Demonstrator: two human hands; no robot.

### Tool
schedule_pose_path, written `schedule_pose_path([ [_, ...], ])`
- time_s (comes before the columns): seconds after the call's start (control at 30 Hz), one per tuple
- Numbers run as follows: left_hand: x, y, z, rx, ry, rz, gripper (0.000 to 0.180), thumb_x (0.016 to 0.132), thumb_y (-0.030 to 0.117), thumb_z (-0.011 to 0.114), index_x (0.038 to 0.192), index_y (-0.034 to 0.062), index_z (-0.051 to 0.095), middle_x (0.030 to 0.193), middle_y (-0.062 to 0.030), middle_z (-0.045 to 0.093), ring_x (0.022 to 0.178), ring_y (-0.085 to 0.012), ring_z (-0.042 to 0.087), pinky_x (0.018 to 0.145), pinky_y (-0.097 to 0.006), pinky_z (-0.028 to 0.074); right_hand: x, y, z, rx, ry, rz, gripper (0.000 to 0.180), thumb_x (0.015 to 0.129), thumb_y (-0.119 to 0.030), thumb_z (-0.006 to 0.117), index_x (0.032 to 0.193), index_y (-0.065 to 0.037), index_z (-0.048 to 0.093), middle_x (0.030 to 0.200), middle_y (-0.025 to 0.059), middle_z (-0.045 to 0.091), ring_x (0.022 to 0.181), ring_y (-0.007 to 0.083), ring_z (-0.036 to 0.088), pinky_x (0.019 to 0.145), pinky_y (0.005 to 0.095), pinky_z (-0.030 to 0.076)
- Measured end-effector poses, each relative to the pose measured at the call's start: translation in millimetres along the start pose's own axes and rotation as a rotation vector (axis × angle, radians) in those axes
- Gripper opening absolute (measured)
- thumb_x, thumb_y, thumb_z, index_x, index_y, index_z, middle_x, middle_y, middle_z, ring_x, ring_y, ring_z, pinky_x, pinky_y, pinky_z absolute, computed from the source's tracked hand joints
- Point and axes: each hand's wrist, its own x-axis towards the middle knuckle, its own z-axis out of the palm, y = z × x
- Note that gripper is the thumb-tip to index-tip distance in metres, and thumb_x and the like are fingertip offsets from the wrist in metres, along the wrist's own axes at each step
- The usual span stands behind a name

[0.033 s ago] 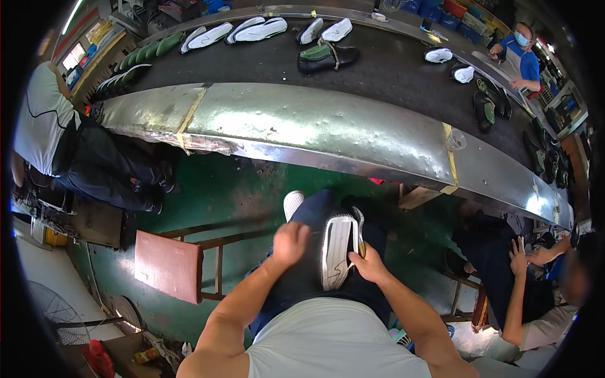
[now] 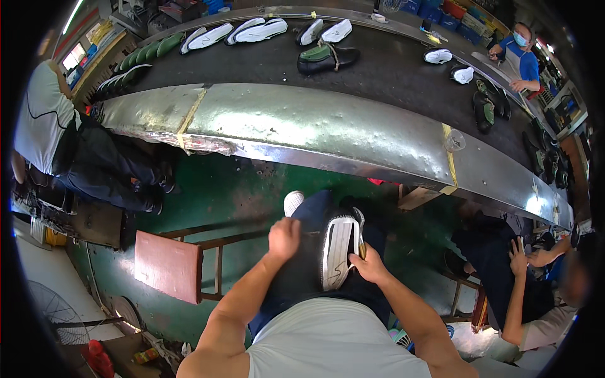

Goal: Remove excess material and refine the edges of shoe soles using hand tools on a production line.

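Note:
A shoe point(image 2: 340, 253) lies in my lap, its white underside facing up within a black, stitched-looking edge. A dark squiggle marks the white part. My right hand point(image 2: 370, 264) is closed on the shoe's right side, thumb at the edge. A narrow tan piece shows beside that thumb; I cannot tell what it is. To the left of the shoe, apart from it, my left hand point(image 2: 284, 239) is raised in a fist. A faint thin line runs from it toward the shoe, but what the fingers hold is hidden.
Ahead runs a dark conveyor belt point(image 2: 252, 69) behind a dented metal edge point(image 2: 302, 123), carrying several shoes and a tied black-green pair point(image 2: 328, 58). A brown-topped stool point(image 2: 167, 266) stands at left. Co-workers sit left point(image 2: 50, 120) and right point(image 2: 535, 315); another person point(image 2: 523, 60) is across the belt.
My left fist has shifted slightly left and away from me, widening its gap from the shoe. My right hand and the shoe stay about where they were.

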Motion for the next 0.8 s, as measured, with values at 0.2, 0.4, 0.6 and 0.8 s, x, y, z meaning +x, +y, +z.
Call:
schedule_pose_path([
  [0.2, -31.8, 56.0, -3.0, -0.286, -0.526, -0.064, 0.084, 0.093, 0.049, 0.061, 0.147, -0.0088, 0.033, 0.149, -0.0306, 0.040, 0.139, -0.0403, 0.042, 0.116, -0.043, 0.033, -18.8, 1.9, 7.2, -0.107, 0.127, 0.118, 0.037, 0.081, -0.008, 0.067, 0.114, 0.003, 0.057, 0.092, 0.0136, 0.067, 0.083, 0.0226, 0.067, 0.077, 0.0362, 0.054],
  [0.4, -46.9, 47.8, 55.8, -0.377, -0.547, -0.186, 0.050, 0.100, 0.036, 0.058, 0.132, -0.0027, 0.056, 0.097, -0.0172, 0.072, 0.095, -0.0195, 0.066, 0.088, -0.037, 0.053, -37.2, 25.5, 11.4, 0.016, 0.231, 0.255, 0.038, 0.075, -0.008, 0.068, 0.110, 0.003, 0.058, 0.094, 0.0140, 0.070, 0.085, 0.0245, 0.069, 0.077, 0.0368, 0.055],
  [0.6, -0.7, 77.9, 16.0, -0.875, -1.101, -0.312, 0.049, 0.088, 0.008, 0.060, 0.136, -0.0005, 0.054, 0.117, -0.0050, 0.066, 0.103, -0.0124, 0.060, 0.089, -0.028, 0.049, -41.3, -4.2, -30.7, 0.124, 0.001, 0.376, 0.031, 0.079, -0.007, 0.065, 0.109, -0.001, 0.060, 0.084, 0.0079, 0.067, 0.071, 0.0157, 0.066, 0.066, 0.0322, 0.054],
  [0.8, -17.5, 66.4, 29.2, -0.955, -1.088, -0.296, 0.091, 0.080, 0.003, 0.066, 0.157, 0.0000, 0.018, 0.150, -0.0129, 0.044, 0.138, -0.0212, 0.040, 0.117, -0.034, 0.028, -87.8, -51.1, -62.4, -0.275, -0.063, 0.382, 0.031, 0.094, -0.019, 0.062, 0.116, 0.002, 0.057, 0.091, 0.0169, 0.067, 0.080, 0.0250, 0.069, 0.073, 0.0358, 0.054],
])
